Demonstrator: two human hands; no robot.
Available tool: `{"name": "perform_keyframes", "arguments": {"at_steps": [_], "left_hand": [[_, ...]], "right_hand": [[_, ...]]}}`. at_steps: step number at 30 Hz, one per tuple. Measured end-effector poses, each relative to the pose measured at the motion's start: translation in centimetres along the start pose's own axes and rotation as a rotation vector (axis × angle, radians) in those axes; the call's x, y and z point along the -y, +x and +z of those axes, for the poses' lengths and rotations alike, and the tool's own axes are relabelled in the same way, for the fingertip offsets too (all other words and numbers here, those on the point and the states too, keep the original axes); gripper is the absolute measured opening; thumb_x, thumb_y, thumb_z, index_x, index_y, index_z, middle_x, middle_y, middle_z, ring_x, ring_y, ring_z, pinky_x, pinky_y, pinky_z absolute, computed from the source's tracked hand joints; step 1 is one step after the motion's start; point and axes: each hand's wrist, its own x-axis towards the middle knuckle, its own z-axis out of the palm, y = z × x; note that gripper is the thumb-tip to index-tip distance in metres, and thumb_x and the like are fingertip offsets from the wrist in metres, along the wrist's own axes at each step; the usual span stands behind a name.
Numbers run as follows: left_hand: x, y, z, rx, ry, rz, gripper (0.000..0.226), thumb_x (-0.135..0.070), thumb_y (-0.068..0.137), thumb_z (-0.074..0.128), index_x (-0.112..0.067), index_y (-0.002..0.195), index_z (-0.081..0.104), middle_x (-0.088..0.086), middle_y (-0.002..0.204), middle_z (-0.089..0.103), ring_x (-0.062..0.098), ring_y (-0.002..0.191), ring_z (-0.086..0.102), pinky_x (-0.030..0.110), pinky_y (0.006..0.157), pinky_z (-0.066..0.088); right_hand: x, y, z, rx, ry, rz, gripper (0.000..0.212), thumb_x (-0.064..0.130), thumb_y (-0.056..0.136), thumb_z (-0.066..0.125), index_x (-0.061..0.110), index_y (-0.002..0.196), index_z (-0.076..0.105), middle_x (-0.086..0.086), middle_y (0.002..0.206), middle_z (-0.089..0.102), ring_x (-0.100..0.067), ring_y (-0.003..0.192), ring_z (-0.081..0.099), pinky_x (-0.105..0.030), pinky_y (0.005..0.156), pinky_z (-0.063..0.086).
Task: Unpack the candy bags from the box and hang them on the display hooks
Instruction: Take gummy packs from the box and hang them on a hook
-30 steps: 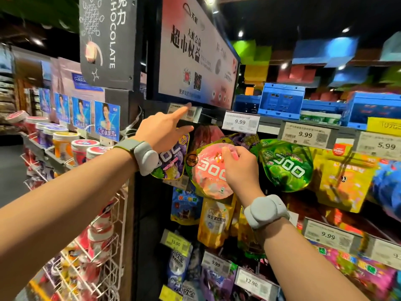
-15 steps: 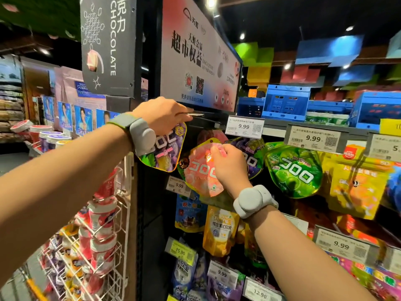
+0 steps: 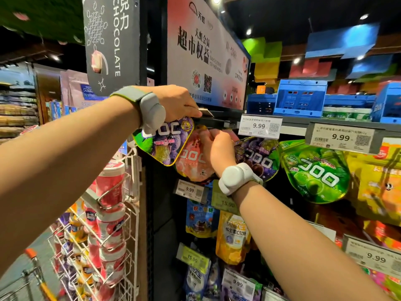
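My left hand (image 3: 176, 103) reaches up to the top hook row. It grips a purple grape candy bag (image 3: 165, 141) that dangles under the palm, and its fingertips hold a price tag flap (image 3: 206, 112) tipped up. My right hand (image 3: 219, 148) pinches the top of a pink peach candy bag (image 3: 192, 162) and holds it at the hook just under that flap. The hook itself is hidden behind the hands. Another purple bag (image 3: 261, 159) and a green bag (image 3: 314, 172) hang to the right. No box is in view.
Price tags (image 3: 260, 127) line the shelf rail, and more candy bags (image 3: 233, 237) hang on lower hooks. A wire rack of red and white tubs (image 3: 110, 192) juts out at the left. Blue crates (image 3: 300, 97) sit on top, and a cart handle (image 3: 32, 256) is at lower left.
My left hand went from pointing at the tag to curling and flipping the tag flap up. My right hand raised the pink bag closer to the hook. The view moved nearer the shelf.
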Motion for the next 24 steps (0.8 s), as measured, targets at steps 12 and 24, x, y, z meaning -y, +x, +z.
{"name": "perform_keyframes", "arguments": {"at_steps": [12, 24], "left_hand": [[0.3, 0.0, 0.2, -0.001, -0.005, 0.012, 0.035, -0.046, 0.098, 0.046, -0.031, 0.120, 0.068, -0.001, 0.105, 0.071, 0.020, 0.083, 0.062, 0.034, 0.079, 0.052], [0.3, -0.1, 0.7, -0.026, -0.031, 0.051, 0.035, -0.042, 0.099, 0.046, -0.026, 0.122, 0.068, -0.002, 0.107, 0.070, 0.018, 0.084, 0.061, 0.026, 0.074, 0.046]], "right_hand": [[1.0, 1.3, 0.5, -0.021, 0.008, 0.083, 0.024, 0.023, 0.093, 0.054, 0.009, 0.097, 0.073, -0.010, 0.094, 0.072, -0.031, 0.085, 0.063, -0.028, 0.069, 0.040], [1.8, 1.3, 0.2, -0.011, -0.116, 0.027, 0.018, 0.023, 0.084, 0.056, 0.011, 0.082, 0.070, -0.007, 0.079, 0.069, -0.034, 0.074, 0.060, -0.034, 0.063, 0.049]]}}
